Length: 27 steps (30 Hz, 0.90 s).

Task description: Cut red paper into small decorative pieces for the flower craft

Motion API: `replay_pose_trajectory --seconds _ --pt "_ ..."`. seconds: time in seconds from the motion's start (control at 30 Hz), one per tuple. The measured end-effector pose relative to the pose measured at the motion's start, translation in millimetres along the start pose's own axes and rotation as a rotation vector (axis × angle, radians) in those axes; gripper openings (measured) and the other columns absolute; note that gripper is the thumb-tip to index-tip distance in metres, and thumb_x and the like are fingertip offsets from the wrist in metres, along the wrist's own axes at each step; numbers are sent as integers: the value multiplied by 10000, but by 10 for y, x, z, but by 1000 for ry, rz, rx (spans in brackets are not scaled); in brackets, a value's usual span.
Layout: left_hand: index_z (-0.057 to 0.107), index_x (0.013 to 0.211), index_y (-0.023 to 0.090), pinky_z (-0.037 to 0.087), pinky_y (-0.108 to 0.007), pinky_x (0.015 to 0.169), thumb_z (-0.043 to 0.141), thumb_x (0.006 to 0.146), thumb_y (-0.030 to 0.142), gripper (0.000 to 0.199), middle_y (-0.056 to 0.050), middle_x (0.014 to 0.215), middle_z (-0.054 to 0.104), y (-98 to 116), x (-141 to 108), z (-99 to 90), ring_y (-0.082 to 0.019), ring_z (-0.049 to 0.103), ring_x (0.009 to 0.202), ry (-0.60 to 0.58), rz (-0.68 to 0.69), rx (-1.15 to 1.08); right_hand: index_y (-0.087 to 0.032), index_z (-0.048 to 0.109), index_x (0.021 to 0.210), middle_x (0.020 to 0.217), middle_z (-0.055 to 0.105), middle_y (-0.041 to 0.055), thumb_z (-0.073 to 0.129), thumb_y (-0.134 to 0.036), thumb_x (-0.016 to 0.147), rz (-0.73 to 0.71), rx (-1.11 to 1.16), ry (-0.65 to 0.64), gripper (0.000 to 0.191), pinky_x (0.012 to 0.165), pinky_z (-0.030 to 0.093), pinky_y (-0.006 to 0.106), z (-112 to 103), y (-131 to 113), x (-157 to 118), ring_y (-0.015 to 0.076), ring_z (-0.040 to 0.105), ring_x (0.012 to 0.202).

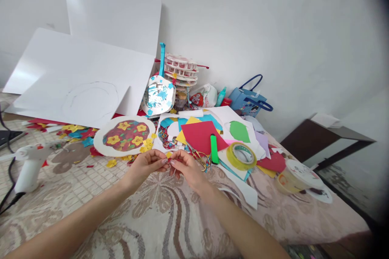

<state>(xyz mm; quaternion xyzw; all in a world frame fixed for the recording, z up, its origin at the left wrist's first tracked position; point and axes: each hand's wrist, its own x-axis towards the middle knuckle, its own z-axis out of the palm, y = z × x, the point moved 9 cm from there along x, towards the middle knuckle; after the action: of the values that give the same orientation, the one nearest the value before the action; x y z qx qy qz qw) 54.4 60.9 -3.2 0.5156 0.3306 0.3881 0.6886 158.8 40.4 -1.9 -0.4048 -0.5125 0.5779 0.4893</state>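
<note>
Two hands meet at centre: our left hand and right hand pinch a small yellow paper piece between nearly closed fingertips, raised off the surface for fine handling. Scissors at 3 o'clock; flower plate at 11.

Head-worn view, down over table

Red paper; green marker; yellow tape roll.
</note>
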Motion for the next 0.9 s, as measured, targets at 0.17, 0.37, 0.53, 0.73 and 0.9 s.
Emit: replay_pose_trajectory --seconds 0.17,0.37,0.53,0.73,0.9 --pt "572 776 153 508 -253 668 726 654 318 257 -3 685 667 0 1 2 -123 632 660 -2 1 -2 -186 512 826 653 557 -40 611 -335 740 -12 -1 -4 199 410 346 173 -9 -17 -7 85 545 528" --pt "573 788 149 510 -276 666 722 645 333 277 -14 689 655 51 -1 -27 -142 629 665 41 42 63 -194 496 824 641 555 -45 619 -331 726 5 11 28 208 399 347 175 -8 22 -3 86 543 509" --pt "571 792 160 502 -283 674 684 685 307 214 -20 736 639 191 -47 -51 -157 619 698 111 197 242 -190 484 768 576 525 -50 585 -379 764 36 18 33 214 376 328 173 22 71 -9 86 528 473" --pt "597 807 186 475 -263 669 609 758 297 122 -30 763 663 316 -149 18 -169 619 719 156 321 546 -176 493 712 551 513 -45 590 -366 758 41 3 33 219 374 316 174 23 84 -5 87 529 471" --pt "573 793 170 477 -247 652 669 705 297 181 -18 751 635 241 -89 -47 -150 602 706 154 245 343 -174 496 729 556 518 -50 582 -330 754 55 5 28 180 371 304 165 35 89 -10 83 537 475"
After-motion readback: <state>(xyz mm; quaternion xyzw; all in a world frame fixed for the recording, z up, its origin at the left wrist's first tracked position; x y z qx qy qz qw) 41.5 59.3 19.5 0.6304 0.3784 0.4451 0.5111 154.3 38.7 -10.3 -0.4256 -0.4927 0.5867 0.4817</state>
